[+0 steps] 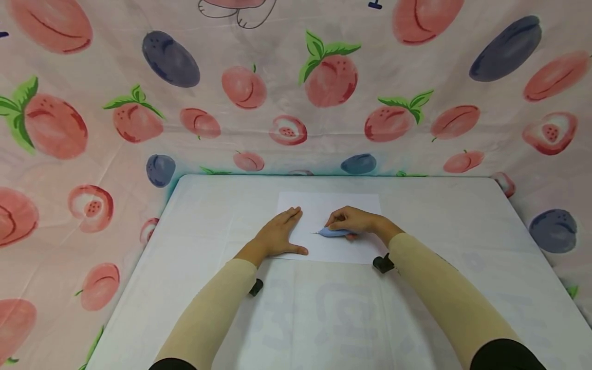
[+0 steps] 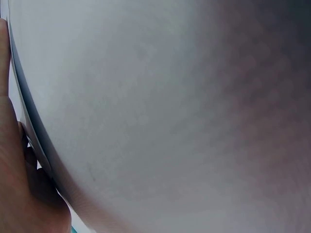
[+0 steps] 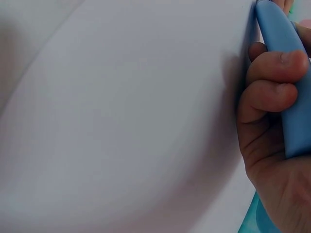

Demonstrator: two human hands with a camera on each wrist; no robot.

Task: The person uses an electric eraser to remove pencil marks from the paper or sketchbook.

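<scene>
A sheet of white paper [image 1: 333,205] lies flat on the table. My left hand [image 1: 279,234] rests on its left part, fingers stretched out and thumb spread to the right. In my right hand [image 1: 353,220] I grip a smooth blue tapered tool [image 1: 334,233], its narrow tip pointing left at the paper. A short thin dark mark [image 1: 313,233] shows at the tip; I cannot tell if it is part of the tool. The right wrist view shows curled fingers [image 3: 272,82] round the blue body [image 3: 284,39]. Only the left hand's edge [image 2: 14,165] appears in the left wrist view.
A white covered table [image 1: 222,205] spreads around the paper, its far edge against a curtain [image 1: 277,46] printed with fruit. Small black devices [image 1: 383,263] sit under both wrists. Beige sleeves [image 1: 208,303] cover the forearms.
</scene>
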